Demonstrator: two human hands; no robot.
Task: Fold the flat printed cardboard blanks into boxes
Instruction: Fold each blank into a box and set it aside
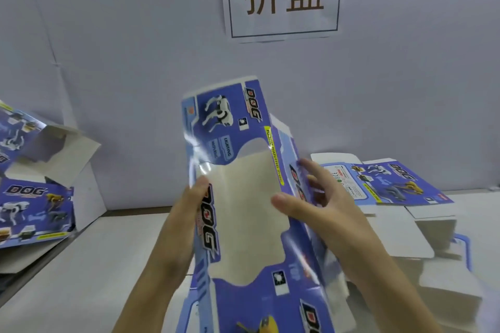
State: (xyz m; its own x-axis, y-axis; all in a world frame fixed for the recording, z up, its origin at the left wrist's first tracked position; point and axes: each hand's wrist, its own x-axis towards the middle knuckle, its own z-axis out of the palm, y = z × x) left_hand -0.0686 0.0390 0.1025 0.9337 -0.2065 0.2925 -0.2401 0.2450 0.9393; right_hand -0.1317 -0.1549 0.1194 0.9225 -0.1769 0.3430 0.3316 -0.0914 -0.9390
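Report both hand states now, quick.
Left hand: grips the blue printed cardboard blank by its left edge.
Right hand: open, straight fingers pressing the blank's right side.

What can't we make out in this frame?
Head view:
- Left hand fingers: hidden behind the held blank; only the thumb shows.
- Held blank's lower end: cut off by the bottom edge.
- Right hand fingertips: motion-blurred, contact with the blank unclear.
- Label text on the flat blank at right: too small.

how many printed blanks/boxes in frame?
4: centre blank, gripped by left hand, right hand on it; upper-left box; lower-left box; flat blank at right. More may hide underneath.
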